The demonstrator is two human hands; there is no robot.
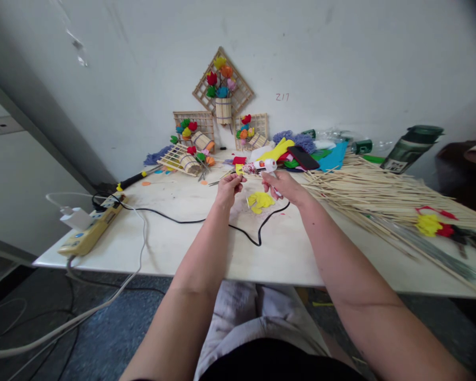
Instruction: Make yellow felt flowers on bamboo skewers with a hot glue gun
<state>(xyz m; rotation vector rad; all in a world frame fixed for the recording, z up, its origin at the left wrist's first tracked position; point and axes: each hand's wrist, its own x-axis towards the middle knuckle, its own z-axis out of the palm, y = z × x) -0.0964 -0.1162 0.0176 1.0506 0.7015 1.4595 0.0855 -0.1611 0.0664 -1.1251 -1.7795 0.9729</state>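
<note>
White table [174, 248], a person's bare arms [200, 264] reaching over its front edge.
Thin sticks [360, 186] heap toward the right edge; a power strip [84, 241] lies along the left. Near the table's middle, the right hand [282, 186] is wrapped around a white glue gun [269, 165]; the left hand [229, 189] curls, thumb and forefinger pinched, on what I cannot tell. Yellow pieces [262, 201] lie between them.

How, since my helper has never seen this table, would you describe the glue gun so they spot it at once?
Start at the white table, then find the right hand near its middle. The glue gun is in that hand; its white body sets it apart from the yellow paper lying nearby.
</note>
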